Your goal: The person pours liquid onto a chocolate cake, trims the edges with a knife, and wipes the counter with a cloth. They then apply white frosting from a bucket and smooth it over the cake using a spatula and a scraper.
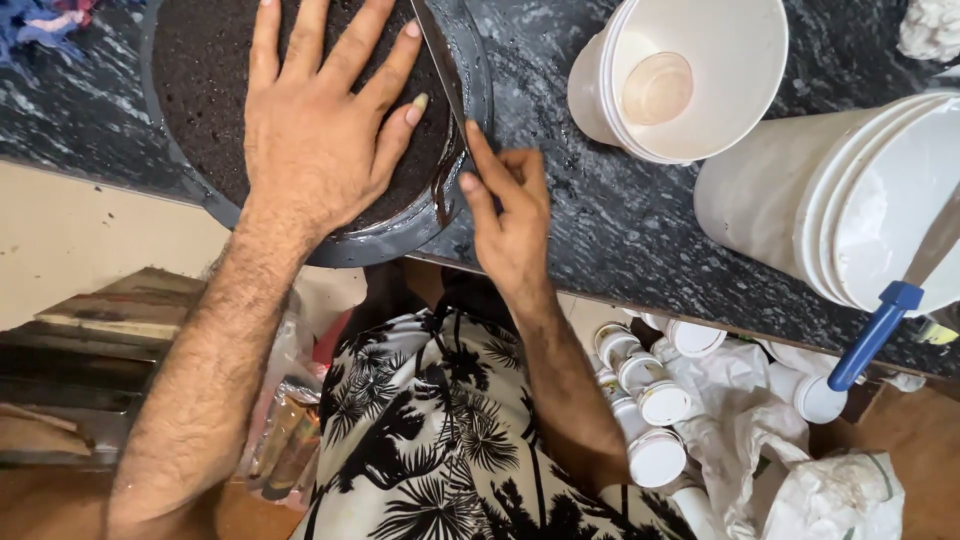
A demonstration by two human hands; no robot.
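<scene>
My left hand (320, 120) lies flat, fingers spread, on top of a dark chocolate cake (200, 70) sitting on a round dark tray (400, 235). My right hand (510, 215) pinches a thin knife blade (440, 70) that runs along the cake's right edge, with smears of dark icing by the tray rim. Both sit on a black marbled counter (620, 220) at its front edge.
A stack of white plastic buckets (690, 80) holds a small clear cup; a second stack (850, 200) lies on its side at right. A blue-handled tool (875, 335) sticks over the counter edge. Small white jars (650, 400) and crumpled paper lie below.
</scene>
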